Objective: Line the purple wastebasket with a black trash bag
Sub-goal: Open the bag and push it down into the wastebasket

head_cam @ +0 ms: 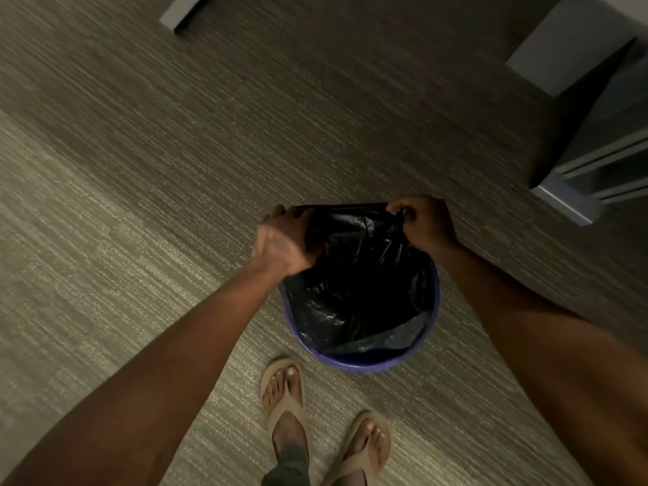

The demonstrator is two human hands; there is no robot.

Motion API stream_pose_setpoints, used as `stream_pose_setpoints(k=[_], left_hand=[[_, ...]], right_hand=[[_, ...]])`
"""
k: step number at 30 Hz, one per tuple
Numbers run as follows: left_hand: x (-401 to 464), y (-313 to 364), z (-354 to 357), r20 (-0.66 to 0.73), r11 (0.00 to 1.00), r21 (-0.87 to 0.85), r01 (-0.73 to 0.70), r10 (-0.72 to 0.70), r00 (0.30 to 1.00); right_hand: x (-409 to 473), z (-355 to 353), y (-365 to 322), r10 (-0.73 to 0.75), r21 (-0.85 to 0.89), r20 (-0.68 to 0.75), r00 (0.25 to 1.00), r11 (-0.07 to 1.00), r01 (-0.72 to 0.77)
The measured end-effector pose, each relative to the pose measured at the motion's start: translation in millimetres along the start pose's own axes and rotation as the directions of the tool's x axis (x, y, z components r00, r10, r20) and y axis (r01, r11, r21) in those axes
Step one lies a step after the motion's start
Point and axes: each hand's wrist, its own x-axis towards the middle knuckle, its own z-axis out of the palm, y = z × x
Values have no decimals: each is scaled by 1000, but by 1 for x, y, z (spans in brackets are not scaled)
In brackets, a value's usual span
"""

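Observation:
A purple wastebasket stands on the carpet just ahead of my feet. A black trash bag hangs down into it, its mouth spread open above the far rim. My left hand grips the bag's edge on the left side. My right hand pinches the edge on the right side. The far rim of the basket is hidden behind the bag; only the near rim shows purple.
Grey-brown carpet covers the floor all around. A grey furniture leg and panel stand at the right, another grey leg at the top left. My two sandalled feet are close behind the basket.

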Motion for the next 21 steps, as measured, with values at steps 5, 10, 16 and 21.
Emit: stream_pose_setpoints(k=[5, 10, 16, 21], left_hand=[[8, -1, 21, 89, 997, -45, 66, -62, 994], [8, -9, 30, 214, 963, -210, 166, -121, 969], [-5, -7, 40, 480, 85, -858, 507, -220, 849], [-11, -10, 50, 529, -303, -840, 450, -267, 806]], right_hand=[[5, 21, 18, 13, -157, 56, 998, 988, -5], [11, 29, 35, 158, -43, 156, 975, 987, -153], [3, 27, 56, 343, 212, 173, 923, 903, -375], [-9, 23, 60, 437, 501, -46, 898, 788, -358]])
